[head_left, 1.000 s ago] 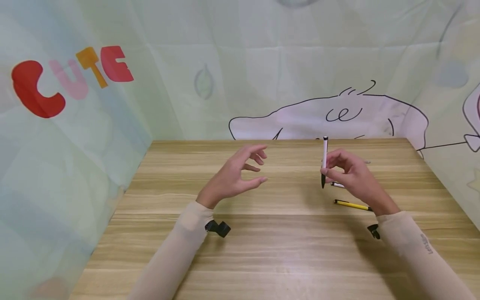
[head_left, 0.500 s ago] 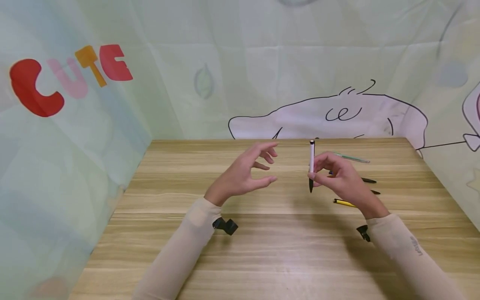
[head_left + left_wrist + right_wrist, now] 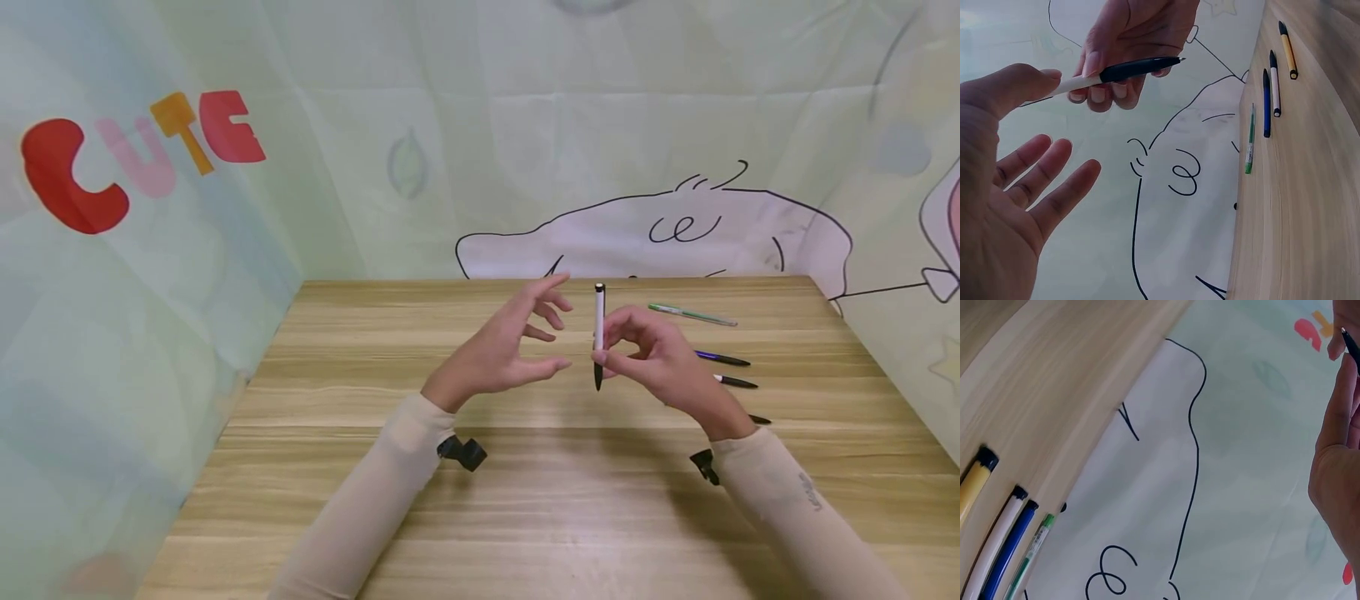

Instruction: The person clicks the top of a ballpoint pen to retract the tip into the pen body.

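My right hand (image 3: 651,358) pinches a white pen with a black tip section (image 3: 599,333) between thumb and fingertips. The pen stands nearly upright above the table, point down. Facing it from the left, my left hand (image 3: 502,342) has its fingers spread and thumb apart, with nothing between them. In the left wrist view the pen (image 3: 1141,69) crosses just past the left thumb, its black part and metal point beyond the right fingertips. At the edge of the right wrist view, the pen's black end (image 3: 1351,347) shows beside the right hand (image 3: 1338,456).
To the right on the wooden table (image 3: 480,517) lie a green pen (image 3: 693,315), a blue pen (image 3: 723,358), another white pen (image 3: 737,382) and a yellow pen (image 3: 1288,50), side by side. A printed cloth (image 3: 420,150) hangs behind the table's back edge.
My right hand has carried the upright pen leftward, uncovering more of the green and blue pens. My left hand has shifted right, so the two hands are closer together.
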A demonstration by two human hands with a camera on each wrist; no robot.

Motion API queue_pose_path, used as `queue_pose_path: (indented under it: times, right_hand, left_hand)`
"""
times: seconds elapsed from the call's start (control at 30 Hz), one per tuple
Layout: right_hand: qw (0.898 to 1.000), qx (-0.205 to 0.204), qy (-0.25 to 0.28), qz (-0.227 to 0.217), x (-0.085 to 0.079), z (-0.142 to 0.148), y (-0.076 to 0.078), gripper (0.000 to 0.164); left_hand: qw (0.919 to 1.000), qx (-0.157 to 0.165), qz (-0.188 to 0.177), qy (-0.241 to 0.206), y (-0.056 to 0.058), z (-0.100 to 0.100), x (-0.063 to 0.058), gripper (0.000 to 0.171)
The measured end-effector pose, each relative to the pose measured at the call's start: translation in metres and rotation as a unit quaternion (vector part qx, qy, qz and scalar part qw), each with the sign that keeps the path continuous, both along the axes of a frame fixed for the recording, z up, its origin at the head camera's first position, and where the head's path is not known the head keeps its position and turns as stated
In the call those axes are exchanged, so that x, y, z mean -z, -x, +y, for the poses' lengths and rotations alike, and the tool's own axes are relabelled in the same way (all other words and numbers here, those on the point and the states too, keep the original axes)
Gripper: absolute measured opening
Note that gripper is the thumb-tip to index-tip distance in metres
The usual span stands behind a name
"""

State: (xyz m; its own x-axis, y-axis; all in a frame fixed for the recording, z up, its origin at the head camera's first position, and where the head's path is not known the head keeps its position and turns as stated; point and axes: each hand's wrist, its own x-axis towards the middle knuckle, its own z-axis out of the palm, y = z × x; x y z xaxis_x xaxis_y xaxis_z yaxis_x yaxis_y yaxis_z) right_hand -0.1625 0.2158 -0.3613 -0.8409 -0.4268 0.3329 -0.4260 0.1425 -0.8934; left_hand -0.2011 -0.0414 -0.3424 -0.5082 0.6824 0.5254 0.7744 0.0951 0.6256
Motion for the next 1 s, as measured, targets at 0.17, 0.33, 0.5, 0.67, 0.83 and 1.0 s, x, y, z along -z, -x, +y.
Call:
queue_pose_path:
  times: [0.17, 0.33, 0.5, 0.67, 0.83, 1.0]
  right_hand:
    - [1.0, -0.017, 0.016, 0.001, -0.003, -0.01, 0.0, 0.022]
    - [0.999, -0.021, 0.023, 0.011, -0.003, -0.015, 0.001, 0.022]
    - [0.999, -0.02, 0.024, 0.013, -0.003, -0.018, 0.001, 0.021]
    - [0.999, -0.026, 0.032, 0.008, -0.003, -0.021, 0.001, 0.021]
    - [0.999, -0.029, 0.041, 0.005, -0.004, -0.023, 0.0, 0.022]
    - [0.999, -0.03, 0.043, 0.004, -0.004, -0.024, -0.001, 0.022]
  left_hand:
    - [1.0, 0.006, 0.003, 0.002, -0.001, 0.004, -0.003, 0.1]
    - [0.9999, 0.012, 0.012, 0.001, -0.002, 0.009, -0.003, 0.103]
    - [0.9996, 0.014, 0.025, -0.002, -0.002, 0.012, -0.002, 0.105]
    - [0.999, 0.02, 0.04, 0.001, -0.002, 0.014, -0.001, 0.105]
    - [0.9983, 0.023, 0.054, -0.002, -0.002, 0.016, -0.001, 0.103]
    - [0.9979, 0.023, 0.061, -0.005, -0.003, 0.017, 0.0, 0.103]
